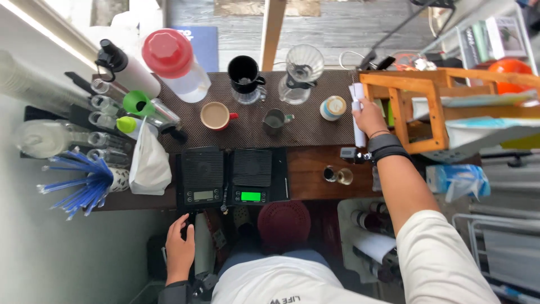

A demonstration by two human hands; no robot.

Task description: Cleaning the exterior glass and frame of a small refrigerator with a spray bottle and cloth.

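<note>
The right hand (368,115) has its grip closed around a white tube (358,115) beside the wooden rack (436,107) on the counter (306,171), near a small tin (333,107), while the left hand (179,247) rests open below two scales (228,175).

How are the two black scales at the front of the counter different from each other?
The left scale has a dull grey display, while the right scale has a bright green, lit display. The left scale sits nearer the white paper bag; the right scale sits nearer the small glasses. Both are black, square, empty on top, and side by side.
</note>
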